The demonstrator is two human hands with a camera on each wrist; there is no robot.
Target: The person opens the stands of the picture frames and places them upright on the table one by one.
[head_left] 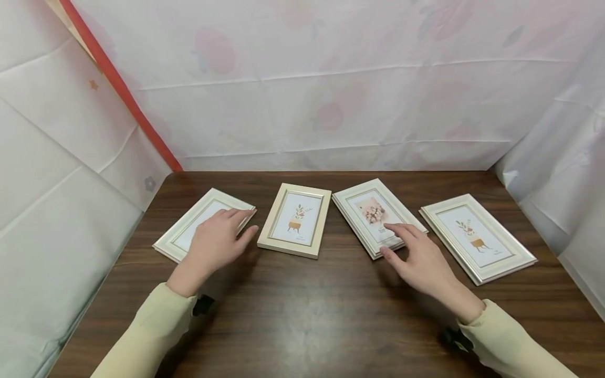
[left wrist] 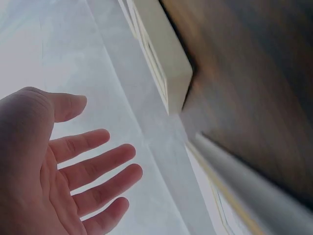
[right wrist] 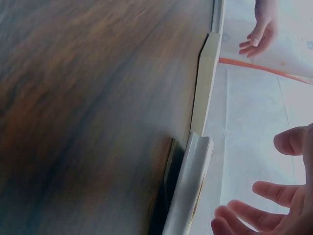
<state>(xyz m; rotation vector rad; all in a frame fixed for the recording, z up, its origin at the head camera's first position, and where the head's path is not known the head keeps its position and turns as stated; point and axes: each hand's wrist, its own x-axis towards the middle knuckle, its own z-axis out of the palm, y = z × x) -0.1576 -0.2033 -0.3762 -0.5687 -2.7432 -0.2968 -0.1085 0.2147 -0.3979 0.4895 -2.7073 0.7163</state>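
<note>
My left hand (head_left: 215, 241) hovers over the leftmost white picture frame (head_left: 200, 218) and hides its lower right part. The fingers are spread and hold nothing, as the left wrist view also shows. Beside it on the right lies a cream frame (head_left: 296, 219) with a potted-plant print. My right hand (head_left: 423, 260) is above the lower right corner of a white frame (head_left: 371, 210) with a pink flower picture; its thumb and fingers are apart with nothing between them. A dark strip shows beneath that frame's edge (right wrist: 188, 196) in the right wrist view.
At the far right lies another white frame (head_left: 477, 239) with a plant print. The frames lie in a row on a dark wooden table (head_left: 302, 315). Pale patterned cloth (head_left: 331, 94) hangs behind and at the sides, with a red strip (head_left: 123, 89) at the left corner.
</note>
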